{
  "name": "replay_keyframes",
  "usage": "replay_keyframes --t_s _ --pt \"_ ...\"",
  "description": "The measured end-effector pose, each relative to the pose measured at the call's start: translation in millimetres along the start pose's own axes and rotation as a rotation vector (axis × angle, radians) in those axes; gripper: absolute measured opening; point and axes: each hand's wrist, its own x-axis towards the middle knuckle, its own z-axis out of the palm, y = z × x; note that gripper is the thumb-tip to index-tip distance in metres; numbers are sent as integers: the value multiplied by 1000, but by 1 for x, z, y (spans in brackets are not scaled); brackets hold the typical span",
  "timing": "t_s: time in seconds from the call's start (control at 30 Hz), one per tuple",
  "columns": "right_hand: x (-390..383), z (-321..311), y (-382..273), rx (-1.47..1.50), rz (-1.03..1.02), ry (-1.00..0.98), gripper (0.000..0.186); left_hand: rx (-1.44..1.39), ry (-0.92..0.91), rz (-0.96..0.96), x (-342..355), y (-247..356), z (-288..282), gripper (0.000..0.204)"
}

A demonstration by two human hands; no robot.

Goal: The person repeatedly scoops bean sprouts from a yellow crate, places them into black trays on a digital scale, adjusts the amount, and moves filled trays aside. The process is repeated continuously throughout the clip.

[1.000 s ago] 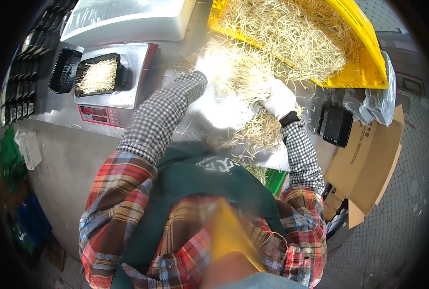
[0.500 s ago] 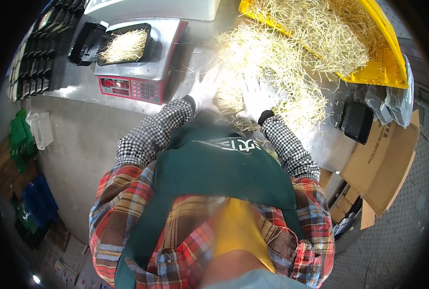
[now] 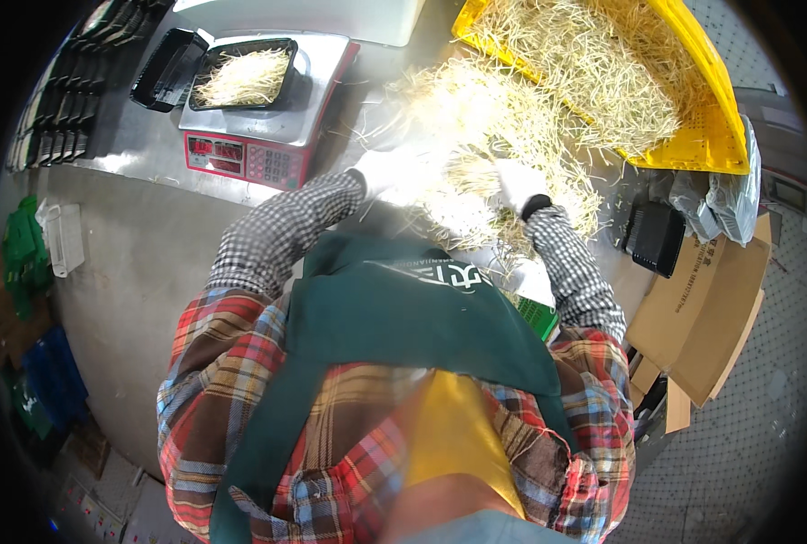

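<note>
A loose heap of pale bean sprouts [image 3: 539, 136] lies on the metal table in front of me. My right hand [image 3: 518, 185], white-gloved, is at the near side of the heap, closed around a bunch of sprouts [image 3: 471, 172] that sticks out to its left. My left hand [image 3: 389, 174], also gloved, reaches in at the heap's left side. Glare washes out its fingers, so their shape and hold cannot be made out. Left of the hands, a digital scale [image 3: 267, 127] carries a black tray [image 3: 288, 86] with sprouts in it.
A yellow crate [image 3: 725, 136] of sprouts stands tilted at the far right. An empty black tray [image 3: 161, 72] leans beside the scale, and stacked black trays [image 3: 68, 100] line the left edge. At right are another black tray [image 3: 656, 238] and an open cardboard box [image 3: 703, 317].
My hands have moved apart, the right one further right. Earlier both gloves lay flat against the sprouts between them; now the right hand has gathered a bunch. A green object shows by my right forearm.
</note>
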Motion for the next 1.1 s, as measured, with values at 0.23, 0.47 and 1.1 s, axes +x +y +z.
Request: replay_keyframes --t_s 0.23,0.47,1.1 --pt "55 24 -35 78 -367 560 65 430 183 -133 -17 -4 0 68" --pt "35 -15 -110 1135 -235 34 101 -253 249 -363 -80 -31 43 50" --pt "56 18 -158 64 -90 354 117 -603 864 -282 -136 -58 44 26"
